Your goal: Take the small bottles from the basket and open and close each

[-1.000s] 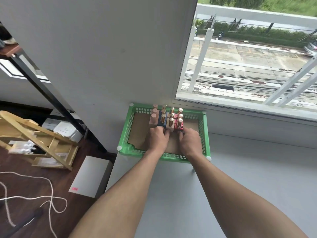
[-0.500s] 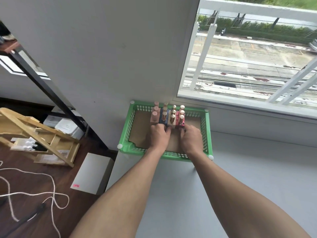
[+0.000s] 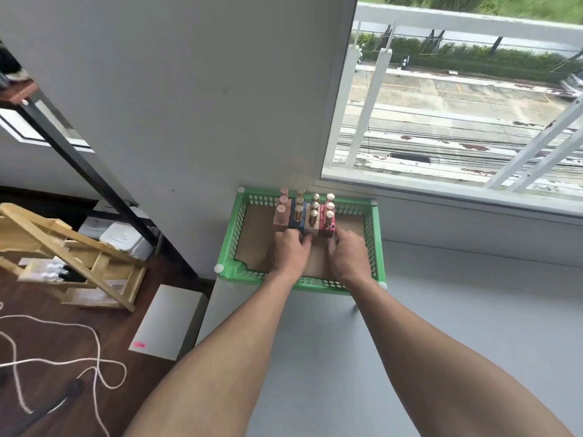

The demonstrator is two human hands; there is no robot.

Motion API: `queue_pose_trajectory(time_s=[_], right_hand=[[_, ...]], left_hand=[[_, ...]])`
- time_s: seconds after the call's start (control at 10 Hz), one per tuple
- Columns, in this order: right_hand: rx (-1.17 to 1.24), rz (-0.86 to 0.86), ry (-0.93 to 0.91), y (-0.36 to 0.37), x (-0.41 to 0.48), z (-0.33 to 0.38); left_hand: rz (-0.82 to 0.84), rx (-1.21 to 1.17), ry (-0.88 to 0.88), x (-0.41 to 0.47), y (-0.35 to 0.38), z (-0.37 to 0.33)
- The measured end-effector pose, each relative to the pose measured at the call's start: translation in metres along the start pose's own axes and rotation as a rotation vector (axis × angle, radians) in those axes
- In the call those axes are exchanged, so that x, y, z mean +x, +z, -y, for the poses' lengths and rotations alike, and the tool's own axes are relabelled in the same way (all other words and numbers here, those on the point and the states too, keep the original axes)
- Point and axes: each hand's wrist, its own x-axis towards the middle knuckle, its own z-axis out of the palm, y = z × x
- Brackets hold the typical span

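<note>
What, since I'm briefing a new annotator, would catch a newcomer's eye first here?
The bright green basket sits at a corner of the grey table, by the wall and below the window. Small capped bottles, pink, blue, tan and red, stand in rows at its back. The left hand and right hand reach in to the front ones; their grip is hidden.

left hand [image 3: 291,252] and right hand [image 3: 348,257] edged slightly deeper into basket [image 3: 378,247], nearer front bottles [image 3: 312,219]

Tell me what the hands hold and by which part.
The left hand and right hand are at the front bottles' bases; whether either grips cannot be told.
</note>
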Motion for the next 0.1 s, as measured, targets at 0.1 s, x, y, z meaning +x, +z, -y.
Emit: queue_pose_trajectory(time_s=[0.1], right_hand=[[0.017, 0.016, 0.009, -0.0017, -0.0031, 0.0001]], left_hand=[[0.052, -0.006, 0.005, -0.0028, -0.0007, -0.0009]])
